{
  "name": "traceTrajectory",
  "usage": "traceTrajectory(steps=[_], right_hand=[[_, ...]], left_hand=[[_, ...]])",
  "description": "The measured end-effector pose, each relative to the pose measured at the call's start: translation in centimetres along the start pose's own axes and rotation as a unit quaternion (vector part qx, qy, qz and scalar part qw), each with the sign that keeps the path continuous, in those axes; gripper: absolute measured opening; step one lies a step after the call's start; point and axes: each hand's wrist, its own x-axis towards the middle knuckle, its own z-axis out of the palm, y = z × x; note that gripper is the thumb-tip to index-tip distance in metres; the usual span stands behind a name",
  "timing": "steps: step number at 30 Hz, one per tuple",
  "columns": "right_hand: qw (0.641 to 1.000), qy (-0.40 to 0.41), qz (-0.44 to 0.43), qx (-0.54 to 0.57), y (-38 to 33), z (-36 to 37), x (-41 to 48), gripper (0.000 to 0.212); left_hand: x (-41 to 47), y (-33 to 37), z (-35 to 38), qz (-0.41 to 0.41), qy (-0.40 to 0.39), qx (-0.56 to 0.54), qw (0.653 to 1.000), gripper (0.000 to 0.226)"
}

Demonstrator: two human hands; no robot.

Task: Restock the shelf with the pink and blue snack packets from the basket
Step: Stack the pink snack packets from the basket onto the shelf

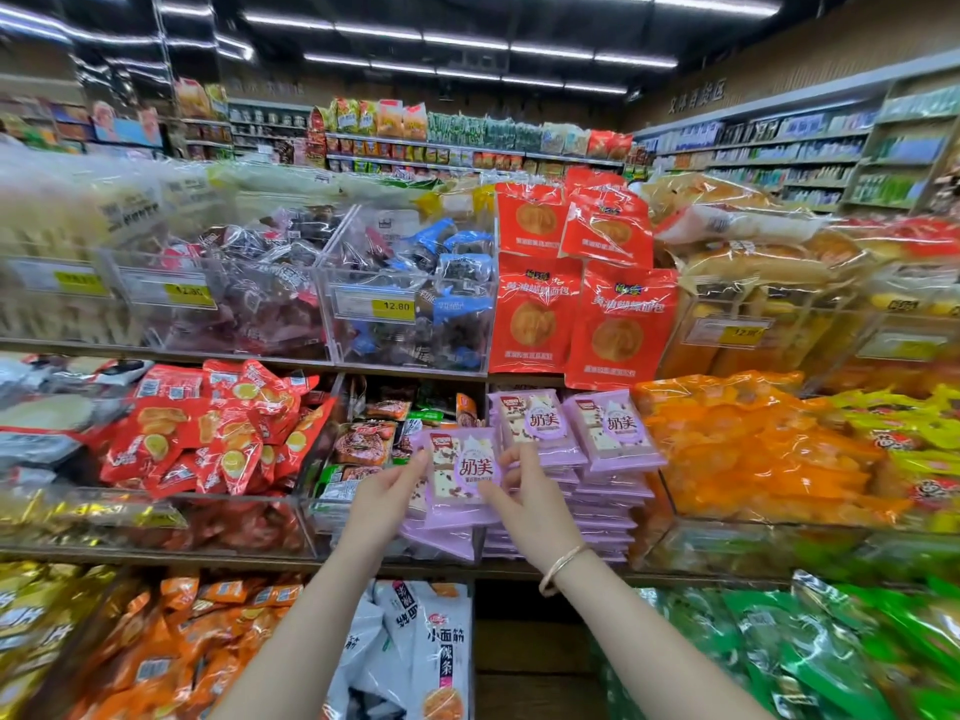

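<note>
A pink snack packet [460,472] is held upright in front of the middle shelf by both my hands. My left hand [387,491] pinches its left edge, and my right hand [524,493] pinches its right edge. Under it lies a low stack of the same pink packets [441,543]. Right of it stand two taller stacks of pink packets [576,433], each topped with a packet leaning back. Blue-wrapped snacks [457,267] fill a transparent bin on the shelf above. The basket is out of view.
Red packets [208,433] fill the bin to the left, orange ones [753,449] the bin to the right. Large red bags [576,314] stand on the upper shelf. White bags [415,646] and green packets [779,652] lie on the bottom shelf.
</note>
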Motion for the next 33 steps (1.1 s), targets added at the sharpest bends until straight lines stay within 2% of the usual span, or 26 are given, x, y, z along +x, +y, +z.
traceTrajectory(steps=[7,12,14,16,20,22,25,26,28,30,32,33], right_hand=[[0.992,0.055,0.009,0.109,-1.0,-2.3,0.5,0.016],[0.977,0.175,0.054,0.110,-0.7,-9.8,2.6,0.013],[0.975,0.196,0.086,0.055,0.4,-12.8,3.7,0.022],[0.976,0.179,0.127,0.009,1.7,-14.6,4.4,0.023],[0.973,0.153,0.156,-0.077,2.9,-15.0,5.4,0.020],[0.957,0.165,0.143,-0.192,2.8,-14.5,5.6,0.026],[0.885,0.162,0.120,-0.420,2.6,-13.6,4.9,0.031],[0.866,0.165,0.097,-0.463,2.5,-13.5,4.7,0.031],[0.871,0.148,0.018,-0.469,2.5,-13.7,4.5,0.028],[0.887,0.076,-0.054,-0.453,2.6,-13.9,4.3,0.028],[0.882,0.020,-0.082,-0.464,3.1,-14.1,3.8,0.033],[0.875,0.004,-0.078,-0.478,3.3,-14.0,3.6,0.045]], left_hand=[[0.4,-0.3,0.0,-0.012,0.003,-0.026,1.000,0.031],[0.4,-0.2,0.0,-0.012,-0.005,-0.024,1.000,0.044],[0.4,-0.2,0.1,-0.008,-0.002,-0.021,1.000,0.040],[0.4,-0.3,0.2,-0.002,0.005,-0.015,1.000,0.033],[0.3,-0.2,0.2,-0.002,0.005,-0.012,1.000,0.044],[0.2,-0.1,0.1,-0.008,0.002,-0.014,1.000,0.042],[0.0,-0.1,0.1,-0.003,-0.006,-0.019,1.000,0.026],[0.0,-0.1,0.1,0.000,-0.007,-0.020,1.000,0.025],[0.0,-0.2,0.0,0.003,-0.004,-0.019,1.000,0.032],[0.0,-0.2,0.0,0.004,-0.004,-0.016,1.000,0.034],[0.0,-0.1,0.0,0.003,-0.008,-0.015,1.000,0.030],[0.0,-0.1,0.0,0.002,-0.012,-0.015,1.000,0.028]])
